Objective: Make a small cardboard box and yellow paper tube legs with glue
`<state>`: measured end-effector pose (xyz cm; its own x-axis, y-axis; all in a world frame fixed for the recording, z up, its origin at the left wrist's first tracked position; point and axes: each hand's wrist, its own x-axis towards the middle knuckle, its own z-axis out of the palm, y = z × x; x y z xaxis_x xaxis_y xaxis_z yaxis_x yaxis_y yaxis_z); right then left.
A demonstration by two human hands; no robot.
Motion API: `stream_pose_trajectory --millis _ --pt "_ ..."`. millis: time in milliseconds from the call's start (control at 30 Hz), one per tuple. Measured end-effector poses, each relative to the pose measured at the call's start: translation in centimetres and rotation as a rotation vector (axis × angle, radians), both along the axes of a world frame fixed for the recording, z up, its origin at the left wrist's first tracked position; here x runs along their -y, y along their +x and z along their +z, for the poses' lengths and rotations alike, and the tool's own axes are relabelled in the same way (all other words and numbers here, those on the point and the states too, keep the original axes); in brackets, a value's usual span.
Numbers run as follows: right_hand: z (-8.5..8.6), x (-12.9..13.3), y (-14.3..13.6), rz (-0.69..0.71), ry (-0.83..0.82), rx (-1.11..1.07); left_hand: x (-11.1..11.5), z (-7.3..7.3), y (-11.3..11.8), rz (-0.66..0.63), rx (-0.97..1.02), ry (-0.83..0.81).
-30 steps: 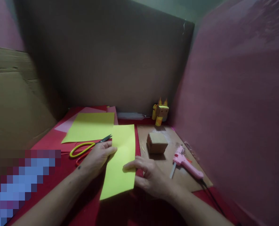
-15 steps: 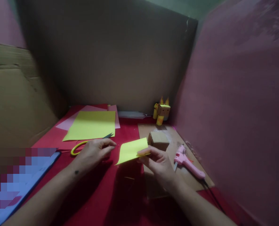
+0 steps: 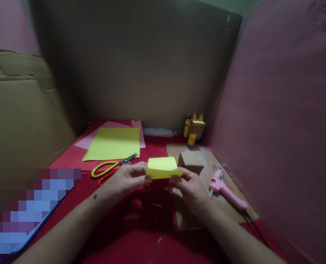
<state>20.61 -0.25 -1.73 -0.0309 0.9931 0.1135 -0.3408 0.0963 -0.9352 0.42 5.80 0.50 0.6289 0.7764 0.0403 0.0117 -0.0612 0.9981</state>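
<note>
A small piece of yellow paper (image 3: 163,165), curved over with a flap along its near edge, is held up between both hands above the red tabletop. My left hand (image 3: 131,177) pinches its left end, fingers closed. At the right end, my right hand (image 3: 189,183) grips it between thumb and fingers. Scissors (image 3: 107,168) with yellow and red handles lie just beyond my left hand, blades pointing away to the right. Behind my right hand a small cardboard box (image 3: 191,161) rests on a cardboard sheet (image 3: 189,220).
A pink glue gun (image 3: 226,190) with a cord lies on the cardboard at right. A yellow sheet (image 3: 114,143) tops pink and red papers at the back left. A small cardboard animal figure (image 3: 196,127) stands in the far right corner. Walls enclose the back and right.
My left hand has moved right and taken hold of the yellow paper's left end. The paper now bends over between both hands. The scissors show more fully as the view shifted slightly.
</note>
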Motion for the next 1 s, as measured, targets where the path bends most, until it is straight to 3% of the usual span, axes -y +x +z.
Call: stream_pose_trajectory --millis 200,600,833,1000 --pt "0.5 0.0 0.0 -0.044 0.016 -0.069 0.4 -0.1 0.6 0.067 -0.031 0.114" --pt "0.1 -0.3 0.0 -0.044 -0.050 -0.064 0.6 -1.2 1.0 0.117 0.083 -0.045" --pt "-0.1 -0.5 -0.2 0.000 -0.042 -0.067 0.3 -0.6 0.9 0.070 -0.002 -0.042" --pt "-0.4 -0.5 -0.3 0.013 -0.019 -0.070 0.1 -1.1 0.7 0.088 -0.051 0.014"
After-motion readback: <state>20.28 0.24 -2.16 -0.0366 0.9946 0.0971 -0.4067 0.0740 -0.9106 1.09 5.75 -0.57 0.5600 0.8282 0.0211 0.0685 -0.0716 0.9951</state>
